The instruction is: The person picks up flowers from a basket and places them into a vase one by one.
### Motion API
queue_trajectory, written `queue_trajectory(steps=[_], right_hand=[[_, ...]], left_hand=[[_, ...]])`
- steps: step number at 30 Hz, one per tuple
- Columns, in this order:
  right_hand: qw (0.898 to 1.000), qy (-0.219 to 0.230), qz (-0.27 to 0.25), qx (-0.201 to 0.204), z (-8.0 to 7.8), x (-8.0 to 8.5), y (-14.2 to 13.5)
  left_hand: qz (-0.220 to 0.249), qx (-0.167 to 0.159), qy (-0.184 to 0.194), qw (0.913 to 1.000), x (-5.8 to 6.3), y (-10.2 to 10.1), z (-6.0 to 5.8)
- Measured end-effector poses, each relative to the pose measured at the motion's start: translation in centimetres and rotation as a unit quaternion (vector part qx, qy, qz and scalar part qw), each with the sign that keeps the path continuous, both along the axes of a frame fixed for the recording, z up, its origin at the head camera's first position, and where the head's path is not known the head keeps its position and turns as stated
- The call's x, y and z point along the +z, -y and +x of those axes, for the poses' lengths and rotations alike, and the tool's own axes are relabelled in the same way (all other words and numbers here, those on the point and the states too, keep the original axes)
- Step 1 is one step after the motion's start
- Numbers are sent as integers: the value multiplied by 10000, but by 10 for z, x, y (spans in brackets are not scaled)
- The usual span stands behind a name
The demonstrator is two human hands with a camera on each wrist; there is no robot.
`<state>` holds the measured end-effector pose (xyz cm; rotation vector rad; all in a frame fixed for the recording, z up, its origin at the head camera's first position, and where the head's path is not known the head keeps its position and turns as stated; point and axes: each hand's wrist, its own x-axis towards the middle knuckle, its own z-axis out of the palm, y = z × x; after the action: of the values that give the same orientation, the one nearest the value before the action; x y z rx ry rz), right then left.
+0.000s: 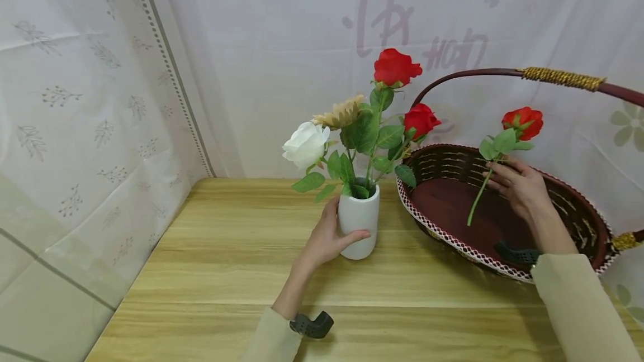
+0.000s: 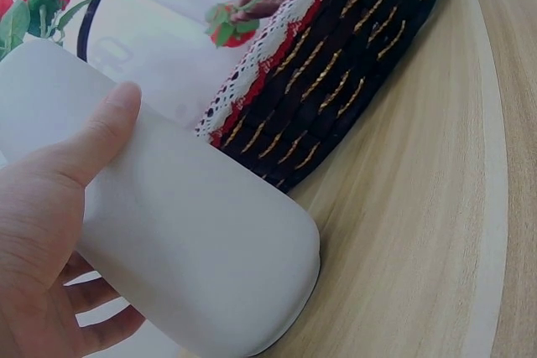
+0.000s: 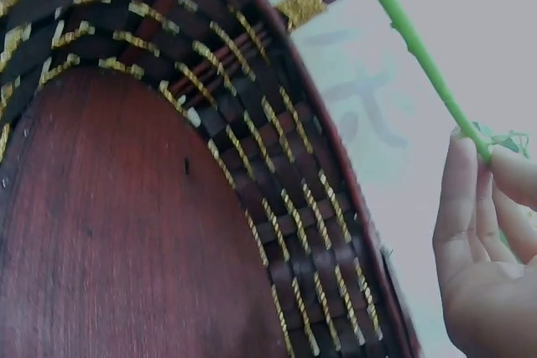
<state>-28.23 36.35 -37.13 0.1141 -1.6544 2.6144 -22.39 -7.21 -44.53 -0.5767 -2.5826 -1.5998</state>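
Note:
A white vase (image 1: 358,225) stands on the table, and my left hand (image 1: 332,236) holds it round its left side, thumb across the front. In the left wrist view the same vase (image 2: 193,215) fills the middle, the left hand (image 2: 59,215) wrapped on it. Out of the vase rise a white rose (image 1: 306,145), a beige flower (image 1: 339,113) and two red roses (image 1: 395,67). Above the basket, my right hand (image 1: 520,186) pinches the green stem of another red rose (image 1: 528,123). In the right wrist view that stem (image 3: 424,56) sits between thumb and fingertips of the right hand (image 3: 491,249).
A dark woven basket (image 1: 453,244) with white lace trim stands on the right of the wooden table (image 1: 211,272). Its tall handle (image 1: 468,73) arches over behind the right hand. Pale printed curtains (image 1: 261,71) hang along the back and left.

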Motion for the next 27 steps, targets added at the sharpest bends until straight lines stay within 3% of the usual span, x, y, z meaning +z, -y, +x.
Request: queue_trajectory(steps=[10,18,27], right_hand=[[9988,-325,-73,-359,7,12,20],[9978,-259,-254,-550,15,26,34],[9959,-567,-4,-699,27,37,53]], left_hand=[[-9,10,14,10000,0,0,0],[-14,1,-15,10000,0,-1,0],[-49,28,-3,10000,1,0,0]])
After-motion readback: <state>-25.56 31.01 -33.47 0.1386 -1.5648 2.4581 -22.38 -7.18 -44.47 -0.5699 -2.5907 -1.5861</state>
